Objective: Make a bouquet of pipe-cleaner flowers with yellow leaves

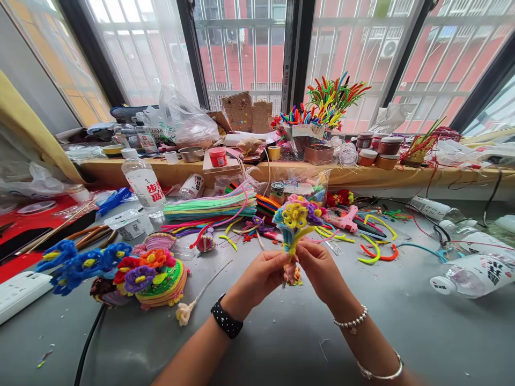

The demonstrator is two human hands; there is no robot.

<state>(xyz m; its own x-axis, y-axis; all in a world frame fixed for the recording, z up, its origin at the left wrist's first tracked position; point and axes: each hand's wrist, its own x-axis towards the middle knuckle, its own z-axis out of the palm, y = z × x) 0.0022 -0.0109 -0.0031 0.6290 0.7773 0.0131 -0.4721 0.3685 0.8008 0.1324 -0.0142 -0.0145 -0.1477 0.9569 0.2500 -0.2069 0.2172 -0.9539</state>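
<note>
Above the near middle of the grey table point(277, 343), the small fuzzy bouquet point(295, 215) stands roughly upright between your two hands. Your left hand point(257, 276) is narrowed, thumb and fingers closed on the bunch beneath the blooms. Your right hand point(319, 268) is narrowed too, fingertips at the base of the yellow strip point(304, 234); whether they grip or merely touch it cannot be told. For sound handling, let your left pinch bear the bunch and your right fingertips work low and lightly, since the petals probably crush easily; a slack left pinch could let the bunch twist. Left of your left wrist lies a cream flower point(184, 313). Farther off are a pink glue gun point(348, 219), pastel pipe cleaners point(209, 206) and, beyond, the wooden sill point(362, 176).
</note>
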